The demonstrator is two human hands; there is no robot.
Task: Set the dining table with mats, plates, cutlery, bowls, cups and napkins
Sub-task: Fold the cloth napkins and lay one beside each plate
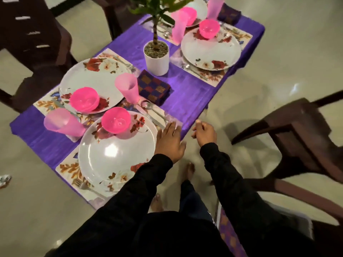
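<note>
— Now, what is seen nearest?

— Both hands are held over the near right corner of the purple table [185, 93]. The left hand [169, 140] is spread flat with straight fingers by the rim of the near plate [115, 154]; nothing is grasped. The right hand [205, 131] is loosely curled beyond the table edge, and nothing is held in it either.

— And the near setting?

— A mat [68, 169], a fork [87, 188], a pink bowl [116, 120], a pink cup [63, 122] and cutlery [154, 113] to the right are laid, but no napkin is seen beside it.

— Farther off?

— A folded checked napkin [154, 87] is laid by the far left setting; another [229, 13] is set at the far end.

— So which step is judged in hand?

— Napkins, probably. A patterned cloth [228, 232] is glimpsed at the near right; it may need to be fetched and laid by the near plate.
</note>
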